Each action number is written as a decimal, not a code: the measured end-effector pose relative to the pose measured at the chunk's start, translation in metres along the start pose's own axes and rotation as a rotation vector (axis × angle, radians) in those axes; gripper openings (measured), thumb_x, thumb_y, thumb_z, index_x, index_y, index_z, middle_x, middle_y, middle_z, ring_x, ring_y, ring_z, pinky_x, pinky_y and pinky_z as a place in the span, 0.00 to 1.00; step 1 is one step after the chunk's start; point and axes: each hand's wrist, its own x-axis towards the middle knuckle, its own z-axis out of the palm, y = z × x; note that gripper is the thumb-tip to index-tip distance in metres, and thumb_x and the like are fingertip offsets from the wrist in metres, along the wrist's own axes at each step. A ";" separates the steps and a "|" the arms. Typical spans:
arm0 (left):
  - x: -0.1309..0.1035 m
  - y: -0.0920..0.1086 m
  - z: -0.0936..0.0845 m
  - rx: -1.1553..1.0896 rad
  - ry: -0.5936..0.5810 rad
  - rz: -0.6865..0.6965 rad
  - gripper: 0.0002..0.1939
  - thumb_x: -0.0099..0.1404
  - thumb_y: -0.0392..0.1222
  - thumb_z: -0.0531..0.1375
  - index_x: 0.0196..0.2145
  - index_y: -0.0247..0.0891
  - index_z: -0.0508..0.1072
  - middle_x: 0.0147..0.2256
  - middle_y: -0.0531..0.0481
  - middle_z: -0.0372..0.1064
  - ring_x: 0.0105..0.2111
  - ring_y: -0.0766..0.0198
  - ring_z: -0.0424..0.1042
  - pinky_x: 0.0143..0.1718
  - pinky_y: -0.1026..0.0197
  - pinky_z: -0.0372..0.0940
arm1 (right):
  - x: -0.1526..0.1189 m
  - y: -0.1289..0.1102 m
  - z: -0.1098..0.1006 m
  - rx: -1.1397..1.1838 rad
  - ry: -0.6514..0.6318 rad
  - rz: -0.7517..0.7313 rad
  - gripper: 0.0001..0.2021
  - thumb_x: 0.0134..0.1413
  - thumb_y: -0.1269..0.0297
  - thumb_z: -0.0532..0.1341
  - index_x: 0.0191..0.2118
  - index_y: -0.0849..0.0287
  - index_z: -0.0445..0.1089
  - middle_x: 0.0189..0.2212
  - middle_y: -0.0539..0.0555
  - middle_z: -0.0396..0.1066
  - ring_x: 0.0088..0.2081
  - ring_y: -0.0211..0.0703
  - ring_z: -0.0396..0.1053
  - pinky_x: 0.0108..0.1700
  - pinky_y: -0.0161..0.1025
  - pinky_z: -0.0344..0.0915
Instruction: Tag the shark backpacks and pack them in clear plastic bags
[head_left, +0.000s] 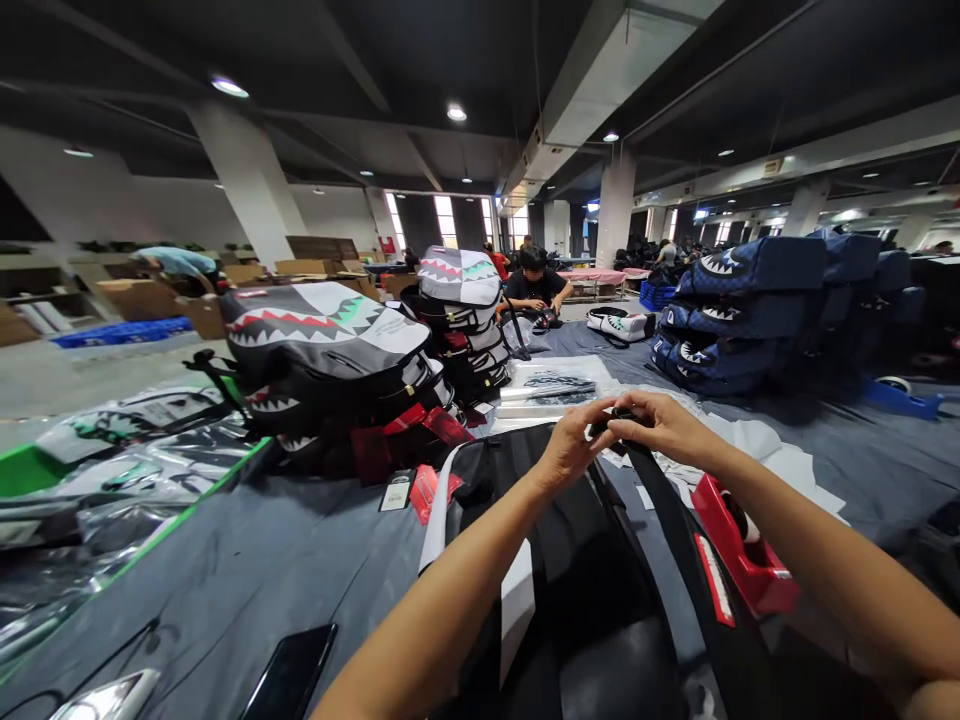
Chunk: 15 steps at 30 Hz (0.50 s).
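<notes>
L hand (564,450) & R hand (667,425) meet at far end of blk backpack (585,570). Fingers of both pinch end of blk strap (667,505); exact hold prob. two-sided, partly hidden. Backpack on desk (300,550), front ctr. Red holder (761,575) just R of strap. Phone (289,675) L of backpack. Shark-print bags (322,330) stacked beyond, to L.
</notes>
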 end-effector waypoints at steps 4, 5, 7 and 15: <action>-0.008 -0.004 -0.027 0.260 -0.005 -0.077 0.03 0.64 0.40 0.64 0.34 0.39 0.77 0.29 0.51 0.73 0.34 0.60 0.70 0.49 0.55 0.61 | 0.016 0.007 -0.016 0.102 -0.142 -0.020 0.26 0.56 0.40 0.61 0.45 0.60 0.65 0.24 0.44 0.59 0.23 0.33 0.56 0.25 0.32 0.52; -0.016 -0.003 -0.031 0.265 0.010 -0.125 0.05 0.64 0.41 0.63 0.31 0.39 0.77 0.27 0.51 0.72 0.33 0.61 0.69 0.48 0.55 0.61 | 0.023 0.013 -0.018 0.110 -0.151 -0.032 0.26 0.57 0.39 0.61 0.46 0.60 0.64 0.25 0.44 0.60 0.24 0.34 0.58 0.25 0.33 0.53; -0.039 0.002 -0.032 0.143 0.035 -0.274 0.12 0.65 0.46 0.60 0.27 0.38 0.74 0.25 0.52 0.70 0.30 0.63 0.67 0.43 0.58 0.61 | 0.042 0.028 -0.013 0.055 -0.134 -0.080 0.26 0.58 0.39 0.60 0.46 0.59 0.65 0.25 0.44 0.59 0.25 0.35 0.59 0.27 0.33 0.55; -0.130 0.053 0.011 -0.768 0.169 -1.094 0.26 0.49 0.65 0.67 0.22 0.36 0.70 0.20 0.50 0.69 0.24 0.62 0.70 0.27 0.62 0.62 | 0.127 0.100 0.106 -0.456 -0.214 -0.116 0.16 0.56 0.53 0.68 0.44 0.58 0.70 0.45 0.58 0.70 0.45 0.49 0.69 0.46 0.41 0.64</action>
